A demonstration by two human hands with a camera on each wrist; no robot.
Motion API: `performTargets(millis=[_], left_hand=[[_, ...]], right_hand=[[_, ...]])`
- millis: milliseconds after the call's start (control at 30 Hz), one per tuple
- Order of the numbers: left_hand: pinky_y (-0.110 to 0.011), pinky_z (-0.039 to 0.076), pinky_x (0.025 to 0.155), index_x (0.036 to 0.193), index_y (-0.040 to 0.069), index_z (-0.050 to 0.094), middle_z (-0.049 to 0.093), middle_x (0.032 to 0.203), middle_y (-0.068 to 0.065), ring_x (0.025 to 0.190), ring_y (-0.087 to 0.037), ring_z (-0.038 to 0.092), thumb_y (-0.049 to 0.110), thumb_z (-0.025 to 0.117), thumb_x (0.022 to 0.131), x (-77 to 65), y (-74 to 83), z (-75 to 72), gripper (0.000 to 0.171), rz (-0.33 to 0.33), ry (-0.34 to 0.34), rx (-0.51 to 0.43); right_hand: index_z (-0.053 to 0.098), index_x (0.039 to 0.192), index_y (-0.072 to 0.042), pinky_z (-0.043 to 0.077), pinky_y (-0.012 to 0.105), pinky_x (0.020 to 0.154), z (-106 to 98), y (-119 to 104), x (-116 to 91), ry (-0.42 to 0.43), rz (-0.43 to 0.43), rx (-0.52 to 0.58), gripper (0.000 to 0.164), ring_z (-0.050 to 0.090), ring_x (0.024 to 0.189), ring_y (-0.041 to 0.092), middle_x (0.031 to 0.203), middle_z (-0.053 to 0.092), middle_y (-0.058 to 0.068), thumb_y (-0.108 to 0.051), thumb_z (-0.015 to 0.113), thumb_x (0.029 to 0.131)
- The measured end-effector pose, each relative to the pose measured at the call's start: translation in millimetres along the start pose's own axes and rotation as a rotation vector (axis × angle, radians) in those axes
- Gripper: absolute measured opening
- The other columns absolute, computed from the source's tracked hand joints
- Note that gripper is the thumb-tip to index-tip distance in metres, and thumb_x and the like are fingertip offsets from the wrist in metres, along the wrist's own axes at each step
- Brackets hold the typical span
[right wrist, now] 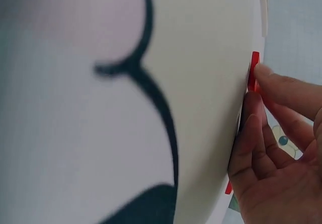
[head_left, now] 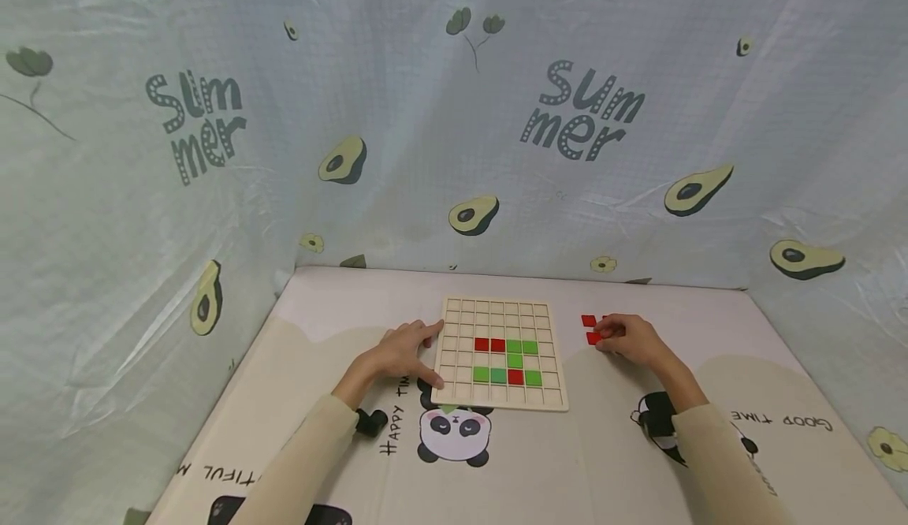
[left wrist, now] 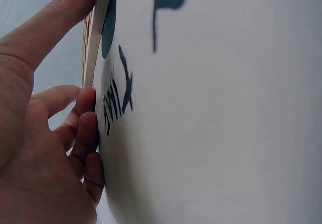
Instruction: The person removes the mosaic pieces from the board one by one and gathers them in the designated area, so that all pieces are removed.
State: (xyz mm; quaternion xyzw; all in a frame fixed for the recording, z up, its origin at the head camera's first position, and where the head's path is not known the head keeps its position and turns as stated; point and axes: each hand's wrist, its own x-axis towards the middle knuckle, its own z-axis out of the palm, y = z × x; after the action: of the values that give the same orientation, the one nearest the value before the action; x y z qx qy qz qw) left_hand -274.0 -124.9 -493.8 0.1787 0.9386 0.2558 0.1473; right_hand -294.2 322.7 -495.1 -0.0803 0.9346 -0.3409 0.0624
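A square wooden grid board [head_left: 461, 312] lies on the table, with red tiles [head_left: 481, 344], green tiles [head_left: 515, 361] and one teal tile [head_left: 499, 376] in some of its cells. My left hand [head_left: 400, 351] rests at the board's left edge, thumb and index finger spread apart along it. Its other fingers bend loosely against the tabletop in the left wrist view. To the right of the board, my right hand [head_left: 631, 340] pinches a flat red tile [right wrist: 254, 70] at the table surface, thumb against it. Another red tile [head_left: 589, 321] lies just behind, and more red shows partly hidden by the hand.
A printed cloth [head_left: 525, 462] with panda pictures and lettering covers the table. Pale curtains [head_left: 397, 76] with avocado prints hang behind and along both sides of the tabletop.
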Motion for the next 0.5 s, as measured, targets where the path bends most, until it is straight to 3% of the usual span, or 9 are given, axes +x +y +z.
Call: performTargets(millis=[267, 500], left_hand=[[-0.033, 0.028, 0.08, 0.161, 0.016, 0.038, 0.048, 0.103, 0.002, 0.095, -0.015, 0.041, 0.047, 0.095, 0.067, -1.3, 0.8, 0.4, 0.114, 0.003, 0.011, -0.002], [-0.033, 0.028, 0.079, 0.161, 0.016, 0.038, 0.048, 0.103, 0.002, 0.095, -0.015, 0.04, 0.046, 0.095, 0.067, -2.2, 1.0, -1.0, 0.114, 0.003, 0.01, -0.006]], right_hand=[[0.067, 0.12, 0.004, 0.052, 0.025, 0.071, -4, -2, -3, -0.015, 0.002, 0.006, 0.033, 0.059, 0.088, 0.023, 0.1, 0.065, 0.013, -0.01, 0.075, 0.091], [0.067, 0.121, 0.002, 0.054, 0.03, 0.07, -6, -12, 1, -0.005, -0.003, 0.0, 0.03, 0.06, 0.085, 0.022, 0.103, 0.065, 0.014, -0.01, 0.071, 0.094]])
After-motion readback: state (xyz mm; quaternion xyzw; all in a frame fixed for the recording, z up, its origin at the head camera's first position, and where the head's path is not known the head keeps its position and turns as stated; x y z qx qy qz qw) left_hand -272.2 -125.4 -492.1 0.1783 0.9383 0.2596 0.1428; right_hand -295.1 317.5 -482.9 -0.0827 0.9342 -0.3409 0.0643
